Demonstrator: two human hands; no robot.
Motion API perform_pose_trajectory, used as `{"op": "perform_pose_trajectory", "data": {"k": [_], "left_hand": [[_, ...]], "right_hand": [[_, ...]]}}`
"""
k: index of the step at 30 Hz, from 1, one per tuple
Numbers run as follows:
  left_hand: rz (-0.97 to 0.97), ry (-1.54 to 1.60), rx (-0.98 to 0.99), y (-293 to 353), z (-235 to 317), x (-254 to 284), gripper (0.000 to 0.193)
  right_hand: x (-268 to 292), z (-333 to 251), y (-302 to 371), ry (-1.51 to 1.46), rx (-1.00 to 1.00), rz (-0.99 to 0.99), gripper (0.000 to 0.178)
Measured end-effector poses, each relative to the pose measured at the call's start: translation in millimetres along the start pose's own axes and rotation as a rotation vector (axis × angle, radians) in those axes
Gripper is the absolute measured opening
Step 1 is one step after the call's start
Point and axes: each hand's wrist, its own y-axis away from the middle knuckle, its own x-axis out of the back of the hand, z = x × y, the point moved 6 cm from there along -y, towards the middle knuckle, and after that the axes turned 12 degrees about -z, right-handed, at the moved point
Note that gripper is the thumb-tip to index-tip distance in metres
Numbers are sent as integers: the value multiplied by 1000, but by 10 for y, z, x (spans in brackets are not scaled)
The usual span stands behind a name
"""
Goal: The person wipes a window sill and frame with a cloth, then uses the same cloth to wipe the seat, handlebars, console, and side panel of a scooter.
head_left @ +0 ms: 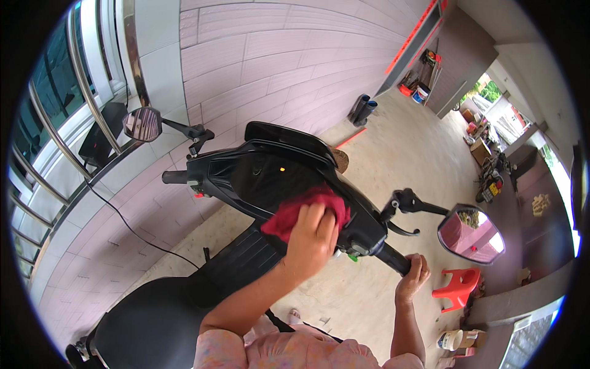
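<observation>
A black scooter [239,169] stands in front of me, its seat [147,320] at the lower left. My left hand [313,234] is closed on a crumpled dark red cloth [332,203] and presses it against the glossy dash panel [264,178], near its right side. Part of the panel is covered by the cloth. My right hand [414,275] wraps round the end of the right handlebar grip [392,257]. Close to that hand are the brake lever [402,231] and the right mirror [472,234]. The left handlebar grip [174,177] is untouched.
A pink tiled wall [246,55] and metal railing [77,86] run along the left. A black cable [135,230] hangs there. Dark boots [361,111] stand by the wall. A red stool [458,288] is at the right, with a parked motorcycle [490,178] farther off.
</observation>
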Motion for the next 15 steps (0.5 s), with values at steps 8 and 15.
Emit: {"op": "perform_pose_trajectory", "data": {"k": [8,15], "left_hand": [[-41,-55,70,-439,-25,-101,16],[-197,153,-79,-299,265,-232,18]], "right_hand": [[-12,-69,-10,-64,44,-28,30],[-1,-17,-18,-60,59,-48,29]]}}
